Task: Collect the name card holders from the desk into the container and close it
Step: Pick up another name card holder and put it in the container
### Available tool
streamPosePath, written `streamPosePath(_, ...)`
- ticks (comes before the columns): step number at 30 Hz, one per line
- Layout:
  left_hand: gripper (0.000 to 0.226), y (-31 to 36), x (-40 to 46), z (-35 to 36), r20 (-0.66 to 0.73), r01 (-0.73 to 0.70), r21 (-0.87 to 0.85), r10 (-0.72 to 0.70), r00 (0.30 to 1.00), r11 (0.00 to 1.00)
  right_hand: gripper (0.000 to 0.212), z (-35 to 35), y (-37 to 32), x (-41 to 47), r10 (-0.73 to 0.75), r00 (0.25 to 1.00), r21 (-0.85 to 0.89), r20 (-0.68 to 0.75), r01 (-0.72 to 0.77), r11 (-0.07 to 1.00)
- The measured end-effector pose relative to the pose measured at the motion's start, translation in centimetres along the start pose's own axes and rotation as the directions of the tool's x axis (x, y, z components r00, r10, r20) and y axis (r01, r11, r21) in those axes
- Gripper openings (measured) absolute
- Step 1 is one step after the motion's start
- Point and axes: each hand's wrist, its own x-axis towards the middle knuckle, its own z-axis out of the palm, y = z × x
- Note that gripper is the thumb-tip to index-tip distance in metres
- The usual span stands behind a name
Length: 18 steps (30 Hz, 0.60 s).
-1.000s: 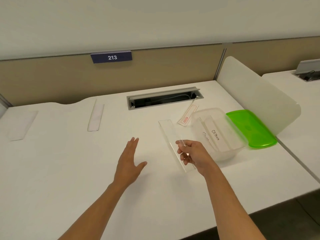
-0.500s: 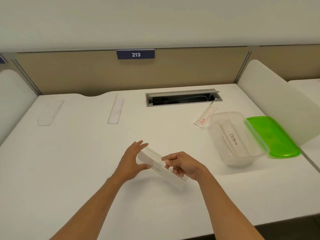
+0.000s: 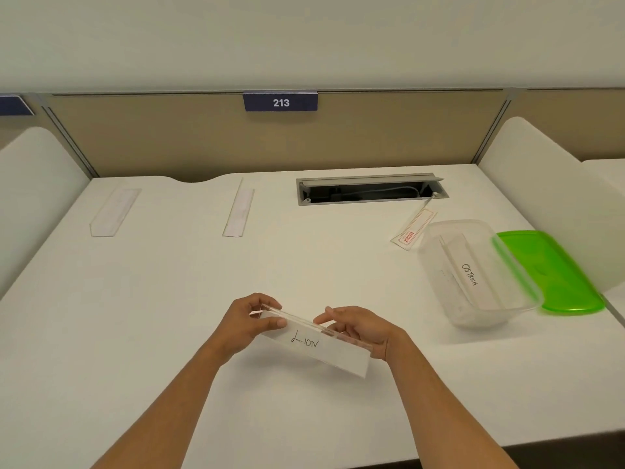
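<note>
From my remote seat I saw both hands on one clear name card holder (image 3: 316,340) marked "LION", held just above the white desk (image 3: 169,299) near its 6 o'clock edge. The left hand (image 3: 248,324) pinched the holder's left end, thumb in front and fingers curled behind. The right hand (image 3: 360,328) gripped the right end from behind, forefinger stretched along the top edge. The holder sloped down toward 4 o'clock.

At 3 o'clock from the hands stood the clear container (image 3: 473,275), open, with a card reading "OSTRICH" (image 3: 470,274) lying inside. Its green lid (image 3: 548,272) lay flat on the desk, touching the container's 3 o'clock side. A small red-labelled tag (image 3: 414,230) rested just beside the container at its 11 o'clock corner, below the open cable tray (image 3: 370,191).

Two more holders lay well apart from the hands at the back of the desk: one at 12 o'clock (image 3: 238,213), another at 10 o'clock (image 3: 113,213). A plate numbered "213" (image 3: 280,102) hung on the partition (image 3: 169,137).
</note>
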Motion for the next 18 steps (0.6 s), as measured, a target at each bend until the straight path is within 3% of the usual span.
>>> streamPosePath(3,0.036,-0.5,-0.2,-0.2,0.018,0.001,-0.028,-0.001,1.0,1.0,0.053,-0.3,0.3,0.3,0.019,1.0,0.028,0.004,-0.019,0.999)
streamPosePath(6,0.04,-0.7,-0.1,-0.2,-0.001,0.007,-0.088,-0.007,1.0,0.996,0.051,-0.6,0.6,0.4,0.005,1.0,0.081,-0.001,-0.005,0.997)
streamPosePath(11,0.035,-0.9,0.3,-0.2,-0.08,0.001,-0.204,-0.018,0.997,0.979,0.051,-0.7,0.5,0.2,-0.054,0.993,0.188,-0.109,0.074,0.979)
streamPosePath(15,0.031,-1.0,0.7,-0.1,-0.188,0.003,-0.235,-0.049,0.981,0.972,0.066,-1.1,0.7,0.1,-0.112,0.982,0.278,-0.152,0.151,0.949)
streamPosePath(18,0.021,-1.3,1.0,0.0,-0.267,0.001,-0.258,-0.072,0.961,0.966,0.052,-1.1,0.7,-0.1,-0.224,0.954,0.307,-0.199,0.278,0.91)
